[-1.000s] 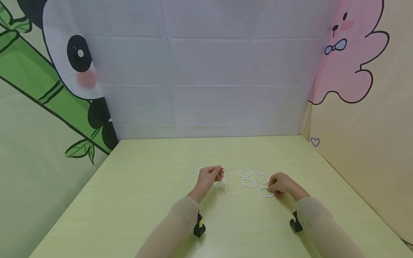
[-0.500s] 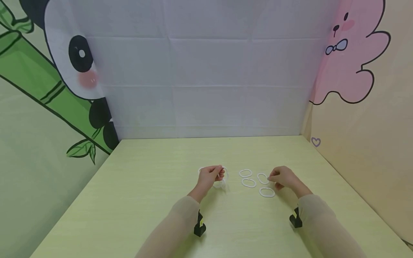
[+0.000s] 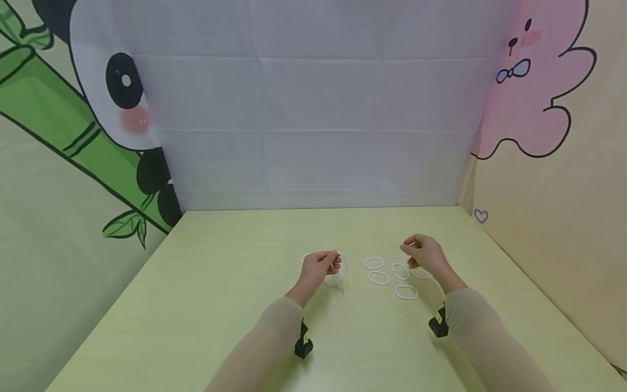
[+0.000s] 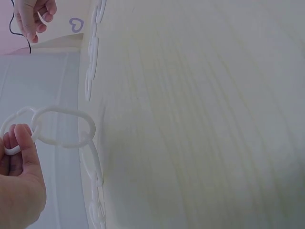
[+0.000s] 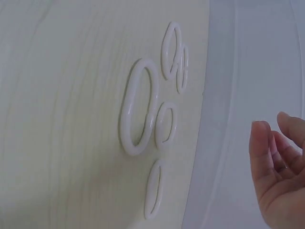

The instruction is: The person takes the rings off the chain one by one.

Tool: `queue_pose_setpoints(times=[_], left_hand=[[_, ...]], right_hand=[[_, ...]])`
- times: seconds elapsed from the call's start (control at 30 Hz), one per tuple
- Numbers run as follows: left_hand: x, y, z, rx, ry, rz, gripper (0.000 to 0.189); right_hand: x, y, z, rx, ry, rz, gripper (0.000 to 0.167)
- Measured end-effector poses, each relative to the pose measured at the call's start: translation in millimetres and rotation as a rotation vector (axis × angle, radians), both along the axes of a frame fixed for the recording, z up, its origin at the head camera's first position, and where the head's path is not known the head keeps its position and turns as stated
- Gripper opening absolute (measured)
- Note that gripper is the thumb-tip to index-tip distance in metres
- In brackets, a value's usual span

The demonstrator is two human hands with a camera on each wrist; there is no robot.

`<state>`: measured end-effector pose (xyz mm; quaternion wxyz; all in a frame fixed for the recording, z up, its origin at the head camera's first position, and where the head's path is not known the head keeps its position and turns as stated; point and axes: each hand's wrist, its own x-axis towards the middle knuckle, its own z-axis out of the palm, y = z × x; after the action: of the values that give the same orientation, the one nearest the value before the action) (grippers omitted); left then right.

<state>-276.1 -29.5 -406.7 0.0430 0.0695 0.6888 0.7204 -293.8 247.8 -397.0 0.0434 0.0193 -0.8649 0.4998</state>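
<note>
My left hand point(image 3: 315, 271) pinches a white oval plastic chain link point(image 4: 13, 150) above the table. Joined to it is another link point(image 4: 66, 111), and more of the chain trails down to the tabletop, partly hidden by the hand in the head view. My right hand point(image 3: 427, 257) hovers over the right side with loosely bent fingers and holds nothing; a gap shows between thumb and fingertips in the right wrist view. Below it lie several loose white links, among them a nearest one point(image 5: 127, 114) and one at the far right point(image 3: 422, 277), partly covered by the hand.
The pale yellow table point(image 3: 220, 305) ends at a white cloth backdrop point(image 3: 313, 163). A panda and bamboo picture covers the left wall, and a pink cartoon animal point(image 3: 534, 114) the right one. Both wrists carry a black camera mount point(image 3: 303, 345).
My right hand has left the nearest loose link, rising and moving farther back. The rightmost link behind it has come into view. My left hand has stayed in place with its chain.
</note>
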Motion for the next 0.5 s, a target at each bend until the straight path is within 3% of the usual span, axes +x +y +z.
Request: queue_pose_setpoints(times=[0.3, 0.5], left_hand=[[-1.9, 2.0, -1.3, 0.000, 0.002, 0.003, 0.027], [-13.3, 3.3, -16.3, 0.027, -0.005, 0.005, 0.027]], right_hand=[[-0.6, -24.0, 13.1, -0.015, 0.076, -0.011, 0.026], [-0.1, -41.2, 20.4, -0.028, 0.107, 0.024, 0.027]])
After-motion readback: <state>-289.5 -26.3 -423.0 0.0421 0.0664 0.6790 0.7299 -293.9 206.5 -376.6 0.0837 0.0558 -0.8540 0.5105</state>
